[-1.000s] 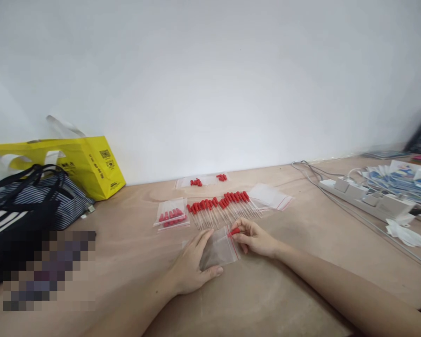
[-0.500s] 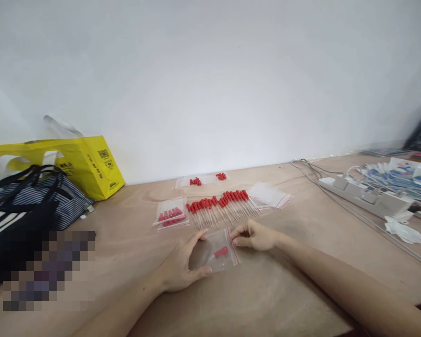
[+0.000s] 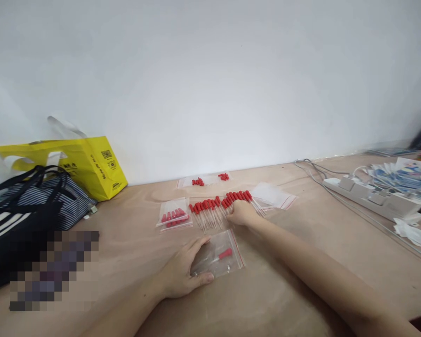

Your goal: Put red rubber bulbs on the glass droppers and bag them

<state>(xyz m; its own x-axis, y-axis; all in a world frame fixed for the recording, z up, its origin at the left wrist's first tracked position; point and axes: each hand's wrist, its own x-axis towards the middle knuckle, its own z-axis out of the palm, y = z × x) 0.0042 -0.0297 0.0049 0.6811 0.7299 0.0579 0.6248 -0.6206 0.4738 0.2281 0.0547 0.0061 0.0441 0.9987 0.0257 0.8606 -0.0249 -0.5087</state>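
Note:
A clear zip-lock bag (image 3: 210,260) with a red edge line lies on the table, holding one dropper (image 3: 225,253) with a red rubber bulb. My left hand (image 3: 182,269) grips the bag from the left, its thumb at the near edge and fingers at the far edge. My right hand (image 3: 244,213) reaches into a row of red-bulbed droppers (image 3: 206,209), fingers closed at their thin stems; its fingertips are partly hidden. To the left of the row lie bags of droppers (image 3: 174,216). Flat zip-lock bags (image 3: 272,195) lie at its right.
By the wall lies a clear bag with small red bulbs (image 3: 198,181). A yellow bag (image 3: 105,164) and a black-and-striped bag (image 3: 38,206) stand on the left. On the right are a white power strip (image 3: 375,199), cables, a crumpled tissue (image 3: 414,231) and printed packets (image 3: 403,178).
My right hand has left the zip-lock bag's right edge and moved away from me to the dropper row. My left hand stays on the bag. The view has shifted slightly.

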